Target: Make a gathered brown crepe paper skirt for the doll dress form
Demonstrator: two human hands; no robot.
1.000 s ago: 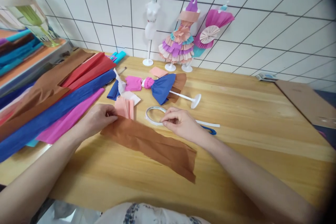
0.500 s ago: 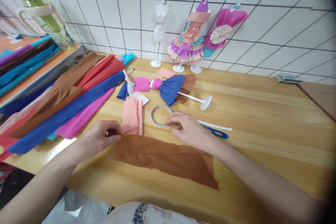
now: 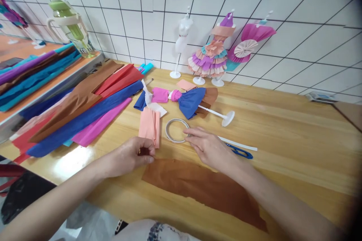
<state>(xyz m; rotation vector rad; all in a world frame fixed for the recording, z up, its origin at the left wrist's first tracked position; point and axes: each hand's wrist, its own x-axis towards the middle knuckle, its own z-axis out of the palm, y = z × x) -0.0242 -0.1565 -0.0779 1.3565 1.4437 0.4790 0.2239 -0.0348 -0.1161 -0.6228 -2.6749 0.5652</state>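
Observation:
A strip of brown crepe paper (image 3: pixel 192 180) lies on the table in front of me. My left hand (image 3: pixel 135 156) is closed, thumb and fingers pinching the strip's upper left corner. My right hand (image 3: pixel 207 145) reaches over the strip, and its fingertips grip the right rim of a roll of tape (image 3: pixel 169 134) lying flat. Folded peach paper (image 3: pixel 148 124) is just beyond my left hand. Behind the tape, a small dress form with a blue paper skirt (image 3: pixel 191 101) and pink top lies on its side. A blue cutter (image 3: pixel 240 151) and a white strip (image 3: pixel 239 144) lie beside my right wrist.
Long coloured crepe paper pieces (image 3: pixel 93 115) cover the left side. A green-lidded bottle (image 3: pixel 68 26) stands behind them. One bare dress form (image 3: pixel 182 39) and two dressed ones (image 3: pixel 212 54) stand against the tiled wall. A cardboard piece (image 3: pixel 350 115) sits at far right.
My left hand has moved right, and the brown strip has slid right and nearer with it. My right hand stays at the tape roll. The view has shifted slightly left and up.

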